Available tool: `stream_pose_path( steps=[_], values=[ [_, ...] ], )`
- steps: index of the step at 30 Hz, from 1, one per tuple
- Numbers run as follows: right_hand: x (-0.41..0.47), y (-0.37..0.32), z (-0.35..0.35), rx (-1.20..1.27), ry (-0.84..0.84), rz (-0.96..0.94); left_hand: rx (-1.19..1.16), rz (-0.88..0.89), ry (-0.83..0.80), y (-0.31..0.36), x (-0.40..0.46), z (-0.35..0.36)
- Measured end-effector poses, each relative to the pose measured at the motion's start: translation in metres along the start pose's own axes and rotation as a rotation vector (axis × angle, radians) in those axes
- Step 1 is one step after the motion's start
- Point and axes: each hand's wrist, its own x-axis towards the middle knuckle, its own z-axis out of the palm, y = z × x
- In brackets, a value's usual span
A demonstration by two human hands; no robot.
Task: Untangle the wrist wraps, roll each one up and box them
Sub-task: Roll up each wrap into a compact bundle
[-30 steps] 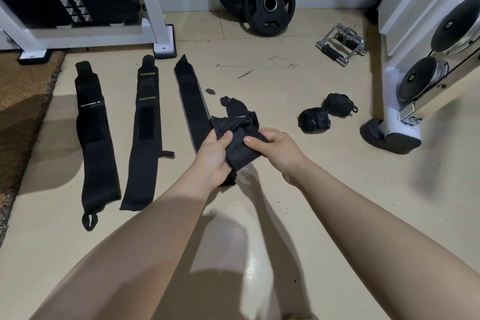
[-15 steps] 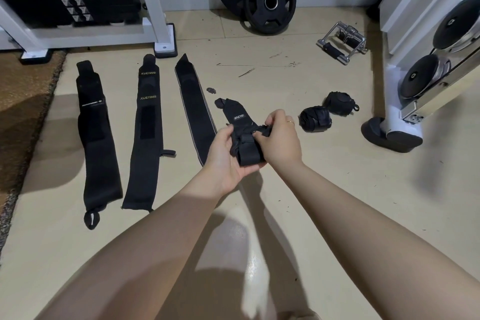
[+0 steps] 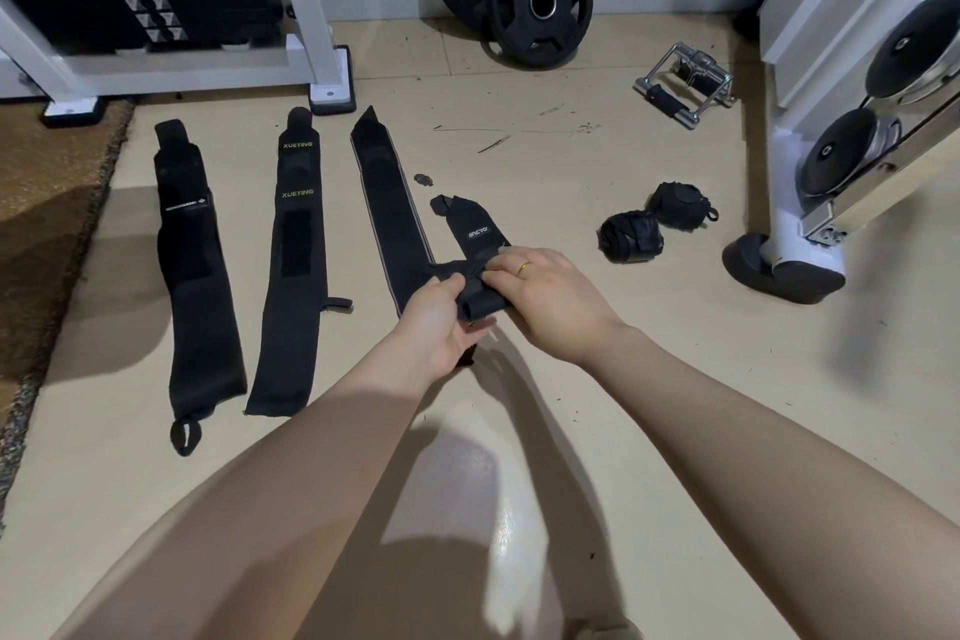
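A black wrist wrap [image 3: 480, 270] is being rolled just above the floor [image 3: 597, 379], its loose tail pointing away. It is being gripped by the left hand [image 3: 441, 322] from below, while the roll is being pinched by the right hand [image 3: 545, 294]. Being soft, light and springy, it is best being held at the roll's edges. Three flat wraps [image 3: 296, 265] are lying to the left; two rolled ones [image 3: 631, 235] are lying to the right.

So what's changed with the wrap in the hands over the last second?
The crumpled black fabric wrist wrap has been straightened; its labelled end now lies flat on the floor, pointing away. Both hands, left hand and right hand, shifted grip and are rolling its near end. The three flat black wraps and two rolled black wraps haven't moved.
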Motion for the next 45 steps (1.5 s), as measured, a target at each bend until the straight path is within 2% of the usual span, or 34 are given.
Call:
stream_pose_path(
  steps=[4, 9, 11, 15, 17, 20, 25, 27, 30, 33, 35, 39, 42, 45],
  values=[
    [0.006, -0.003, -0.014, 0.325, -0.115, 0.183, 0.224, -0.02, -0.017, -0.005, -0.002, -0.007],
    [0.007, 0.001, -0.015, 0.609, -0.226, 0.318, 0.174, -0.001, -0.085, -0.004, -0.008, -0.007],
    [0.007, 0.0, -0.01, 0.701, -0.171, 0.381, 0.105, 0.01, -0.096, -0.001, -0.007, -0.004],
    [0.012, -0.004, -0.007, 0.872, 0.068, 0.549, 0.006, 0.008, -0.079, 0.003, -0.009, -0.001],
    [0.017, -0.004, -0.009, 0.871, 0.102, 0.577, -0.092, -0.001, -0.082, 0.003, -0.01, -0.001],
    [0.023, -0.006, -0.012, 0.762, 0.052, 0.609, -0.194, 0.004, -0.108, 0.008, -0.011, -0.003],
    [0.03, -0.01, -0.023, 0.601, 0.054, 0.749, -0.026, 0.059, -0.108, 0.01, -0.009, -0.003],
    [0.03, -0.02, -0.025, 0.477, 0.174, 0.625, -0.05, 0.092, -0.071, 0.014, -0.008, 0.0],
    [0.025, -0.032, -0.022, 0.179, 0.377, 0.298, -0.067, 0.138, -0.038, 0.029, -0.01, 0.005],
    [0.023, -0.025, -0.028, 0.168, 0.261, 0.149, -0.13, 0.132, -0.008, 0.05, -0.015, 0.006],
    [0.027, -0.016, -0.036, 0.087, 0.247, 0.062, -0.175, 0.114, -0.029, 0.063, -0.022, 0.011],
    [0.044, -0.008, -0.066, 0.059, 0.293, 0.042, -0.16, 0.135, -0.056, 0.079, -0.036, 0.027],
    [0.048, -0.009, -0.084, 0.13, 0.185, 0.074, -0.16, 0.152, -0.073, 0.083, -0.041, 0.03],
    [0.047, -0.014, -0.096, 0.31, 0.09, 0.109, -0.216, 0.162, -0.118, 0.082, -0.047, 0.027]
  ],
)
